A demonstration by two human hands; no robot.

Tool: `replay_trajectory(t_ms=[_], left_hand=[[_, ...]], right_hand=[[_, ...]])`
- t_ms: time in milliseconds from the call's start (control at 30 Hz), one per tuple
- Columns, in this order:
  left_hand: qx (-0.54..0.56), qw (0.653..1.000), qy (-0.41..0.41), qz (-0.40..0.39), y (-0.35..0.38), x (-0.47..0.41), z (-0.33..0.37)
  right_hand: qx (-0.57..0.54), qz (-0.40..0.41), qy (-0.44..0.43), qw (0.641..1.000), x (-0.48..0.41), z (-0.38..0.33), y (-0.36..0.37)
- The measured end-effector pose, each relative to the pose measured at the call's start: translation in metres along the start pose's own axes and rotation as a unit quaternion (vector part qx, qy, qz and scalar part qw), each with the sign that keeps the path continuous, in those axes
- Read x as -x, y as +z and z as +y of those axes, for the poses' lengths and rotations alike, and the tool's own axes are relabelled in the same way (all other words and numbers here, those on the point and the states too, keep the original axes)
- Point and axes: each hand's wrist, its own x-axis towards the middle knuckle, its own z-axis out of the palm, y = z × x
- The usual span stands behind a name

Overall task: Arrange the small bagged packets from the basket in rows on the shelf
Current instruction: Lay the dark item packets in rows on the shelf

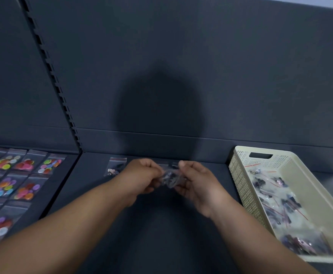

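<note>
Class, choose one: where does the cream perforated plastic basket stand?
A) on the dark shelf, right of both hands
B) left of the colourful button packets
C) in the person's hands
A: the cream perforated plastic basket stands on the dark shelf, right of the left hand and right hand, which pinch one small clear packet.

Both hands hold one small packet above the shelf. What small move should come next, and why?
Probably lay the small clear plastic packet, pinched between the left hand and right hand, flat on the dark shelf, right of the red-sealed clear packet lying at the back, to continue that row. The cream perforated basket holds many more.
</note>
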Motion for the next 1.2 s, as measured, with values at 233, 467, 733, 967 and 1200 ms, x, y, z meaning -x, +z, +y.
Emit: replay_trajectory(t_ms=[233, 467, 733, 967, 1200], left_hand=[[0.093, 0.995, -0.023, -0.008, 0.004, 0.004, 0.003], [0.044, 0.997, -0.052, -0.041, 0.004, 0.004, 0.000], [-0.023, 0.997, -0.016, -0.072, 0.010, 0.000, -0.003], [0.044, 0.998, -0.030, -0.045, 0.038, -0.006, -0.011], [-0.339, 0.926, 0.160, 0.046, 0.038, -0.018, -0.019]], right_hand=[[0.025, -0.004, 0.009, 1.000, 0.002, 0.006, -0.002], [0.162, 0.021, -0.072, 0.984, -0.001, -0.003, -0.010], [0.114, 0.000, -0.075, 0.991, -0.001, -0.011, -0.014], [0.038, 0.052, -0.018, 0.998, -0.001, 0.005, -0.030], [0.220, 0.215, -0.079, 0.948, -0.023, 0.005, -0.065]])
